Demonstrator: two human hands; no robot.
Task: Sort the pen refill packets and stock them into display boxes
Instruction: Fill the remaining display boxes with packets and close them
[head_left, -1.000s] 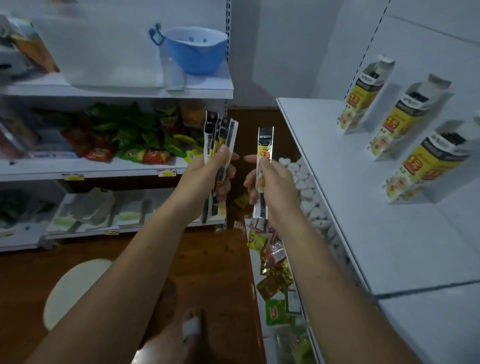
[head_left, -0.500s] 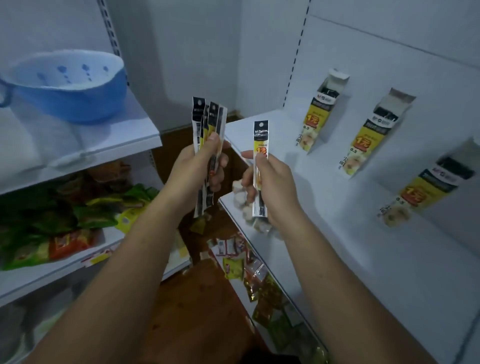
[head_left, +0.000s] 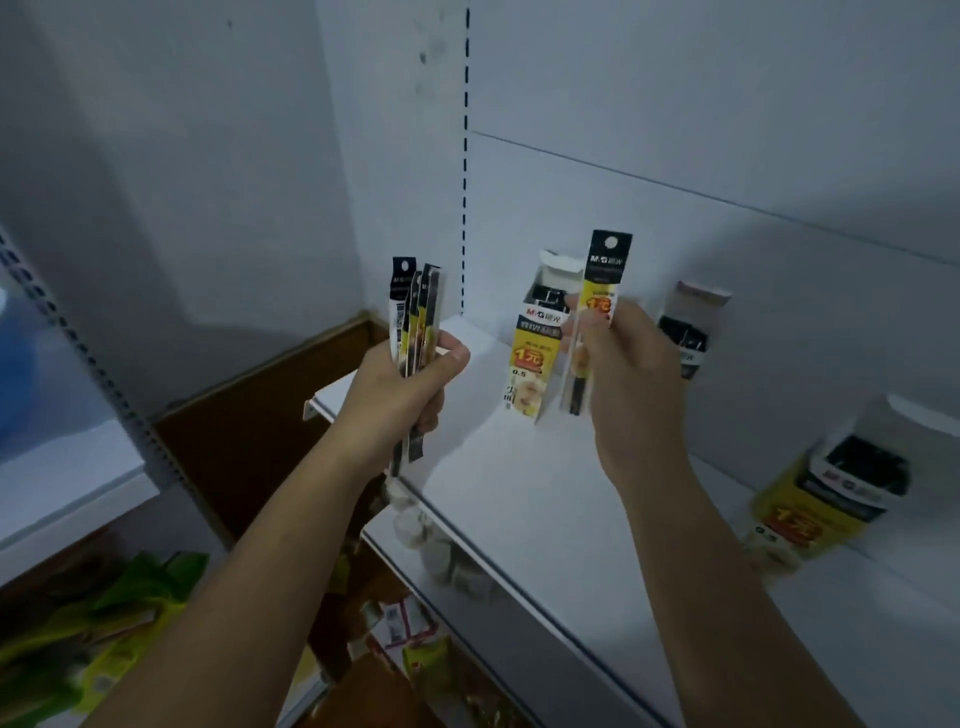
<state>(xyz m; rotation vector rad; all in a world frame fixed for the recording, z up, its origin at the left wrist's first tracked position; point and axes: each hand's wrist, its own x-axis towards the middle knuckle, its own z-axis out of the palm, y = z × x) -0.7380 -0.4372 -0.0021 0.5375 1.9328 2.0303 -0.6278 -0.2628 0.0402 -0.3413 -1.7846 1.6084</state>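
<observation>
Both hands have swung over to the flat white shelf board (head_left: 519, 499) since half a second ago. The right hand (head_left: 631, 379) now holds its one long thin clear refill packet with a black top and yellow label (head_left: 605, 280) just to the right of the first tall yellow and white cardboard display box (head_left: 531, 358). The thumb and fingers pinch this packet near its middle. The packet stands upright, and its black top pokes up higher than the box's open white flap. Its low end hangs beside the box front, not inside the box.

The left hand (head_left: 410, 387) is to the left of that box and apart from it. Its fingers are curled tight around a bunch of the same thin packets (head_left: 414, 312), which stand upright and fan out a little at the top.

The first box stands on the shelf board and leans back on the white wall. A second box of the same kind (head_left: 688, 332) is to its right, partly hidden behind the right hand. A third box (head_left: 826, 499) is further right, with black packet tops showing inside.

Down and left of the first box, under the board, lie small white round things (head_left: 431, 551). Further left are green snack bags (head_left: 104, 634).
</observation>
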